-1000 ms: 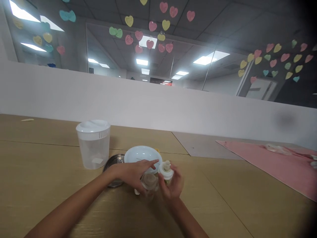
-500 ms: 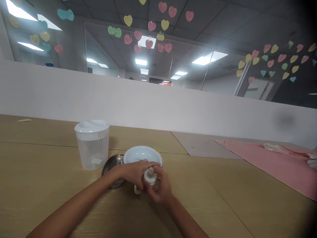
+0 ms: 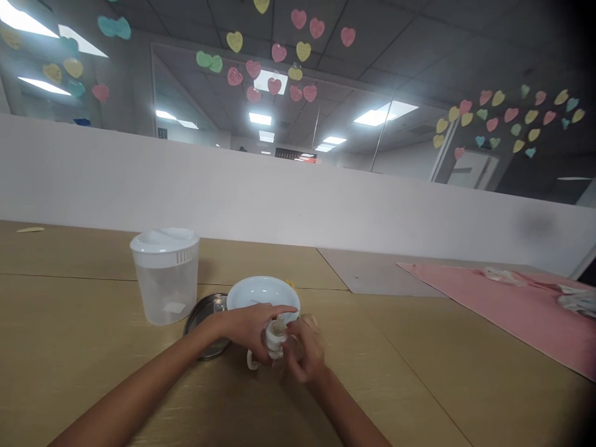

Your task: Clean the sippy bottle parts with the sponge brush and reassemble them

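A small container with a white collar and a clear knob-like top [image 3: 276, 330] is held in front of a white bowl [image 3: 263, 292]. My left hand [image 3: 254, 326] wraps round its left side, thumb and fingers closed on it. At its right is my right hand [image 3: 307, 349], slightly blurred, with bent fingers near the collar; whether they grip it is hard to tell. A white curved handle [image 3: 252, 361] shows below my left hand. Behind my left wrist lies a round metal tray [image 3: 199, 315] with a small clear item on it.
A translucent bucket with a white lid [image 3: 166, 273] stands at the left on the wooden table [image 3: 84, 323]. A pink cloth [image 3: 484, 310] with crumpled plastic lies at the right, over a grey mat [image 3: 372, 273]. A white wall [image 3: 279, 198] runs behind.
The fingers of my right hand have loosened and shifted a little away from the container's collar. The container tilts slightly differently in my left hand. The whole view has shifted slightly.
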`<state>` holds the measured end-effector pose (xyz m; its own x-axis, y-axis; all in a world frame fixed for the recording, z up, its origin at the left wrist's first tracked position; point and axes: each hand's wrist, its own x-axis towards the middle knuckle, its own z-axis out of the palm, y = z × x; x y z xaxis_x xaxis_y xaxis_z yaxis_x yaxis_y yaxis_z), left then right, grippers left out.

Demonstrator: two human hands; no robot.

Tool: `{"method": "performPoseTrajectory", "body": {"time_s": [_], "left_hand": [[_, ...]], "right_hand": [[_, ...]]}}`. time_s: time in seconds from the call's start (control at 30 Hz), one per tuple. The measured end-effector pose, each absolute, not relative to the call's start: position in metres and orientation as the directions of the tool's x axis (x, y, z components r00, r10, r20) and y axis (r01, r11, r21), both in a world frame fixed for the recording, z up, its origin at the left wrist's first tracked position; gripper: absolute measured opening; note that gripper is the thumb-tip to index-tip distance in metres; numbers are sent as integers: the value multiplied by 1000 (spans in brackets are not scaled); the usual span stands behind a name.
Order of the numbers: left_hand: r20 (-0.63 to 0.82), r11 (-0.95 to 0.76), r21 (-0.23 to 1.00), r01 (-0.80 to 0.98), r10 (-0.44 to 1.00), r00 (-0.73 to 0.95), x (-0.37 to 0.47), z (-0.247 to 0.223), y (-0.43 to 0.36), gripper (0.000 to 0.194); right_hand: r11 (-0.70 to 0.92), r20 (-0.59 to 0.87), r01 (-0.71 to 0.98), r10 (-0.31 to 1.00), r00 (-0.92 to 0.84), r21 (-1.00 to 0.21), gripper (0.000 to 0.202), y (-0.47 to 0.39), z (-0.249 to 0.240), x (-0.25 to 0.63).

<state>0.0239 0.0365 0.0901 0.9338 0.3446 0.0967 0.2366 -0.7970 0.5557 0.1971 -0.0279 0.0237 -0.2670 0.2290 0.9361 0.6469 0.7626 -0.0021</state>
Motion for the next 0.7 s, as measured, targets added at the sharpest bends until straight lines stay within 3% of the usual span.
{"method": "performPoseTrajectory", "body": {"time_s": [0.27,0.7], "left_hand": [[70,-826,480,296,372,925,26,86,39,101],[64,-842,455,291,357,932,20,88,41,89]], "right_hand": [[693,949,699,69,-309,177,19,-37,28,188],[797,877,542,35,-480,265,47,-45,18,173]]}}
